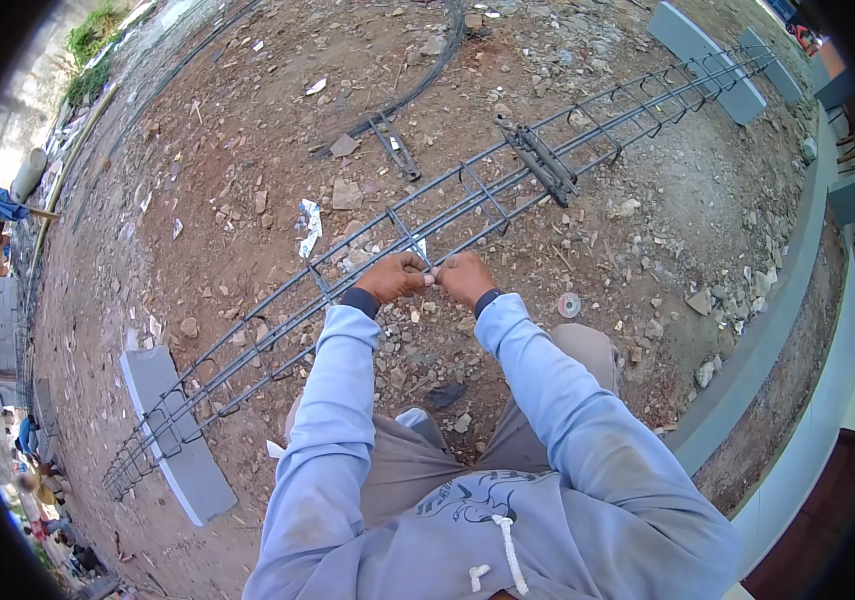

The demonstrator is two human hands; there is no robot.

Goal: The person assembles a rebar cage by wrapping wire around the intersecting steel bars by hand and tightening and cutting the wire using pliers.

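The steel cage [485, 193] spanned a left block [193, 475] and a far-right block [683, 35], presumably raised for finger access; left hand [405, 277] and right hand [455, 277] pinched its near edge.

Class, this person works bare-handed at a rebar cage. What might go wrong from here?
The left hand and right hand, ungloved, pinch close together at the rebar cage, so either might get scratched. The dark metal bundle lying across the cage could slide off. The cage, propped on grey blocks, might shift if pushed.
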